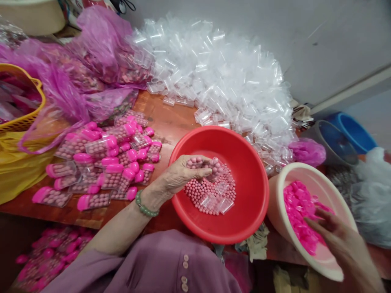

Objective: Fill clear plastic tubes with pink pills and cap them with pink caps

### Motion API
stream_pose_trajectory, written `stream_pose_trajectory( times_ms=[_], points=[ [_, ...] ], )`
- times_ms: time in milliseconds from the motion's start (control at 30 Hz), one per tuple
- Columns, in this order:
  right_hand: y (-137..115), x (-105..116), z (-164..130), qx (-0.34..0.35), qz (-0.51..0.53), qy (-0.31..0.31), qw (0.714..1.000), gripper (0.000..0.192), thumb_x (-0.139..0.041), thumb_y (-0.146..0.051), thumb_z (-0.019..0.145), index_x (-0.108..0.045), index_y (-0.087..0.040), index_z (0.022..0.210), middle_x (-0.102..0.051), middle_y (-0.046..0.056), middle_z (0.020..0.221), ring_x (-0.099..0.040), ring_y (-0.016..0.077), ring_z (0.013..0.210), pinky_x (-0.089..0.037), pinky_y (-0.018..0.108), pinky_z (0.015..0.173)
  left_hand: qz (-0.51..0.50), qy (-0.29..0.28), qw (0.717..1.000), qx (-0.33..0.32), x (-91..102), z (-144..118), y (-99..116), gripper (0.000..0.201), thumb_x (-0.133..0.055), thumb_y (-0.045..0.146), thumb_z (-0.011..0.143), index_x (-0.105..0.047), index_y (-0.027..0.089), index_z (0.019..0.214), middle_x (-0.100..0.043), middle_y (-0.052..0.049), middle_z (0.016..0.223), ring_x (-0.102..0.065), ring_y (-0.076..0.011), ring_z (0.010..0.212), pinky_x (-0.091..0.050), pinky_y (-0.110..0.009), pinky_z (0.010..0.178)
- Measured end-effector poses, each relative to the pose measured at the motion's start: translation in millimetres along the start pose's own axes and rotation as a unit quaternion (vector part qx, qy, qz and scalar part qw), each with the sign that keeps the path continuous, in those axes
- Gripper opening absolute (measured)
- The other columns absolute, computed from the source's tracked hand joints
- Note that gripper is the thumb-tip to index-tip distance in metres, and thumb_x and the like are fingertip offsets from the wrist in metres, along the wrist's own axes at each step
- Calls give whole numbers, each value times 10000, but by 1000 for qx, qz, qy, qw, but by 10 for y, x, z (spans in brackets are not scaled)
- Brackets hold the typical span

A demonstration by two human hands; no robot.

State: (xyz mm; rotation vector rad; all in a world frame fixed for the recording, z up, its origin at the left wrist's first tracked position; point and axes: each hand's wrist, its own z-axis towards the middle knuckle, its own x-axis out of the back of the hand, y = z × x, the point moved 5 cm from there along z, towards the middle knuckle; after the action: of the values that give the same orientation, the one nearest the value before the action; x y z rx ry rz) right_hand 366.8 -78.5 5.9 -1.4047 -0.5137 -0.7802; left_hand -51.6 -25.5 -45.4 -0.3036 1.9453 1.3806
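Observation:
My left hand [177,175], with a green bead bracelet at the wrist, is closed around a small clear plastic container [216,169] filled with pink balls. It is held above a red basin [250,183], where loose pink balls [195,189] lie with several clear containers [226,205] on top of them. Over on the right, my right hand [339,232] reaches into a pale bucket [287,175] of bright pink caps [297,207]. Its fingers are apart, slightly blurred, and close to the caps; nothing shows between them.
Filled containers with pink caps [106,162] lie piled on the wooden table [165,118] at left. Clear empty containers [220,69] form a big heap at the back. Purple bags [100,44], a yellow basket [38,91] and a blue tub [354,130] stand around.

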Motion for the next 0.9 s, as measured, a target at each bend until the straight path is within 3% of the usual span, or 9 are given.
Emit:
stream_pose_trajectory(
  times_ms=[100,133,167,233,300,400,533,733,900],
  points=[
    [-422,81,-86,-107,29,190,975,364,-819,-456,665,-738,-399,1015,-704,134,921,-699,249,737,-518,422,565,-3,-12,1000,-1,-23,18,18,219,-809,245,722,-735,127,891,-743,-70,884,-675,-144,741,-527,-292,752],
    [-635,-1,-88,-116,45,209,970,416,-842,-419,651,-735,-385,1051,-704,129,972,-700,258,780,-543,444,630,-1,-15,1000,-2,-27,21,22,215,-808,246,725,-733,126,888,-741,-68,878,-675,-142,735,-527,-285,739],
    [-865,-139,-58,-111,66,195,972,419,-845,-388,656,-733,-369,1059,-708,116,981,-699,253,797,-560,452,696,0,-17,1000,-5,-29,21,23,215,-807,249,727,-733,128,889,-740,-66,873,-675,-140,731,-527,-279,732],
    [-1329,-530,65,-62,125,80,987,309,-801,-345,729,-720,-340,1027,-711,76,885,-690,210,770,-568,412,767,2,-23,1000,-9,-29,15,16,220,-805,256,737,-735,135,907,-739,-62,874,-679,-139,741,-530,-274,743],
    [-1712,-914,193,7,156,-37,987,229,-723,-333,816,-674,-307,1038,-676,24,783,-656,174,712,-561,360,720,2,-27,1000,-7,-27,5,-4,228,-804,255,742,-740,139,927,-740,-61,879,-682,-140,761,-536,-278,772],
    [-2055,-1306,348,117,129,-143,974,161,-650,-345,881,-654,-255,1014,-640,5,812,-594,136,706,-505,279,645,-1,-33,999,3,-37,-8,-26,226,-804,243,742,-750,139,936,-745,-64,887,-682,-140,773,-537,-278,783],
    [-2221,-1543,446,174,111,-239,949,184,-558,-361,941,-657,-205,951,-586,-9,722,-518,103,628,-439,235,593,-26,-30,999,5,-58,-6,-5,195,-814,222,722,-759,140,890,-743,-50,835,-675,-131,757,-532,-265,771],
    [-2256,-1629,485,139,98,-329,929,264,-539,-398,948,-665,-173,889,-504,-30,632,-414,80,553,-352,222,523,-12,-23,1000,9,-59,-5,7,203,-813,216,713,-755,131,888,-745,-49,808,-677,-141,738,-540,-293,790],
    [-2213,-1582,554,131,32,-358,924,341,-549,-459,928,-684,-162,832,-543,-15,640,-448,86,570,-365,220,527,22,6,1000,4,-53,-29,-18,216,-794,203,728,-751,126,925,-765,-67,911,-699,-151,846,-536,-296,866]
  ],
)
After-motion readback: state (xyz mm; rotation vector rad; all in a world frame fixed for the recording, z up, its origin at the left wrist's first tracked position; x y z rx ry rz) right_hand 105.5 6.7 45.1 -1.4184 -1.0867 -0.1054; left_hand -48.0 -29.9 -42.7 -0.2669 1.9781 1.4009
